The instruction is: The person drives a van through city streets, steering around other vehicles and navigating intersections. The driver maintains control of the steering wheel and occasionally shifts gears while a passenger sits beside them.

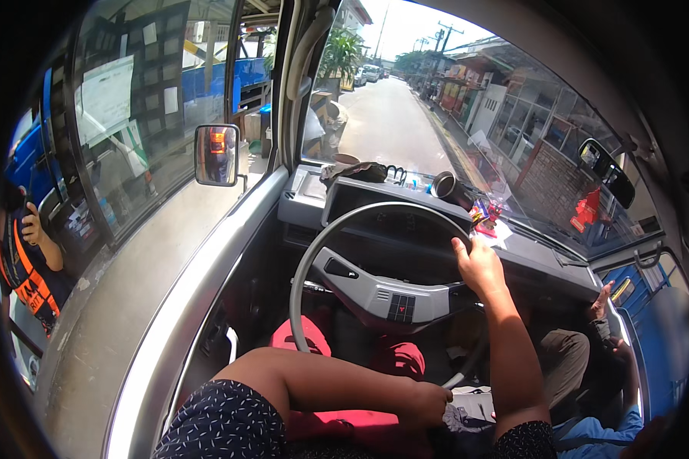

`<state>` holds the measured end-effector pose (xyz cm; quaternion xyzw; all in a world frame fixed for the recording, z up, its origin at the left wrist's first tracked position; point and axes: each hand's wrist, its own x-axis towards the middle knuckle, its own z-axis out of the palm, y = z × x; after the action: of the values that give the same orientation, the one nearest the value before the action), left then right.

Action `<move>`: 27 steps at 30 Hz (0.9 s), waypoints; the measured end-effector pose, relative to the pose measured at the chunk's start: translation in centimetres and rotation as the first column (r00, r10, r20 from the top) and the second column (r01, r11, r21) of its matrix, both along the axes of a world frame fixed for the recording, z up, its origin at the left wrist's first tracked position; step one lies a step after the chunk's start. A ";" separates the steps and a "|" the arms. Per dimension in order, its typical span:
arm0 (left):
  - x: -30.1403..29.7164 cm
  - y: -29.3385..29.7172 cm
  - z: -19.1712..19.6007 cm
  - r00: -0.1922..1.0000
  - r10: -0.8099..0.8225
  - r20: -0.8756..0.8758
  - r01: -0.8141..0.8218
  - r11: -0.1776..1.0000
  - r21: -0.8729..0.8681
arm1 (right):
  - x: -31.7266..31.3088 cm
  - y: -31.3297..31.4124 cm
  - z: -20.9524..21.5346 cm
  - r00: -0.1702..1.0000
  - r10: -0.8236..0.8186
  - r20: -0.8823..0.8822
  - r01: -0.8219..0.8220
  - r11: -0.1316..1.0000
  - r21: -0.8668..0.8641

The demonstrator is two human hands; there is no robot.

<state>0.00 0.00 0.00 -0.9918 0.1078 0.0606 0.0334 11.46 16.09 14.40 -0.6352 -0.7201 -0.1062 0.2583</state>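
"Sunlit street (388,126) dead ahead of the steering wheel (402,302), parked cars (370,74) far up it. Hands?"

"Both on the wheel. R hand (482,268) gripping the upper R rim, fingers curled round, thumb up. L hand (427,403) closed at the btm R rim, L forearm crossing below the hub; fingertips hidden, but looks clamped on."

"Wheel itself?"

"Gray, in front of driver, btwn dashboard (540,249) & driver's red legwear (298,334). Btm L of rim is behind the forearm."

"Dash stuff?"

"Dark crumpled cloth (354,173) just past wheel's top, a bit L. Dark round-mouthed container (445,184) past its top R. Colorful packets (488,218) R of that rim, near R hand."

"Further out?"

"Side mirror (217,145) outside, fwd L of wheel. Far R of wheel: red hanging tag (586,212) by a 2nd mirror (607,172)."

"Other ppl?"

"Person in orange-banded vest (31,283) outside, far L of wheel, hand raised round smth dark, can't tell what. Passenger R of wheel, tan trousers (566,359), one hand (601,302) up near the far door."
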 end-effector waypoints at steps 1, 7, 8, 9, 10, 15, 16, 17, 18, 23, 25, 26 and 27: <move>-1.3 -0.6 0.8 0.999 -0.023 0.033 0.024 1.000 -0.009 | -0.7 -0.3 -0.1 1.000 -0.003 -0.009 0.004 0.997 0.075; -8.5 -2.9 8.1 0.917 0.142 0.373 -0.012 0.944 -0.331 | -8.0 2.3 4.2 0.985 0.123 0.122 -0.122 0.992 -0.018; -9.6 -3.2 9.6 0.867 0.139 0.478 0.036 0.940 -0.339 | -10.3 2.8 5.1 0.971 0.193 0.143 -0.186 0.981 -0.061; -10.6 -3.7 11.1 0.796 0.130 0.592 0.090 0.941 -0.327 | -13.1 3.2 5.7 0.951 0.247 0.185 -0.228 0.967 -0.117; -11.3 -4.2 12.5 0.738 0.125 0.664 0.123 0.942 -0.314 | -16.3 3.3 5.8 0.934 0.286 0.215 -0.252 0.952 -0.172; -12.3 -1.0 18.6 0.629 0.057 0.775 0.031 0.995 -0.099 | -27.4 -3.4 1.4 0.622 0.623 0.475 -0.567 0.776 -0.277; -12.4 1.0 19.4 0.590 0.104 0.801 -0.062 0.995 -0.084 | -28.2 -5.4 -0.1 0.516 0.688 0.510 -0.655 0.701 -0.283; -12.2 3.3 20.2 0.547 0.115 0.829 -0.155 0.987 -0.035 | -27.9 -7.3 -1.6 0.399 0.782 0.479 -0.772 0.568 -0.284; -12.8 5.9 20.9 0.523 0.196 0.829 -0.281 0.959 -0.050 | -27.3 -9.5 -3.3 0.351 0.845 0.404 -0.822 0.484 -0.299; -19.0 16.4 19.9 0.199 0.771 0.605 -0.905 0.382 -0.189 | -23.8 -18.0 -9.4 0.008 0.921 0.389 -0.649 0.301 -0.699; -22.3 17.6 17.6 0.089 0.951 0.296 -0.885 0.212 -0.414 | -21.4 -19.3 -10.6 0.006 0.969 0.248 -0.757 0.166 -0.632; -23.2 17.9 16.6 0.039 0.947 0.319 -0.789 0.225 -0.572 | -20.5 -19.4 -10.9 -0.008 0.981 0.192 -0.820 0.104 -0.563; -24.1 17.6 15.2 -0.007 0.931 0.365 -0.777 0.225 -0.589 | -19.8 -19.3 -11.1 -0.028 0.990 0.135 -0.875 0.042 -0.483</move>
<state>-24.10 17.63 15.18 -0.7819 -0.5384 -0.3032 -0.0826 -8.35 -3.23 3.29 0.0453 -0.9976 0.0518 0.0052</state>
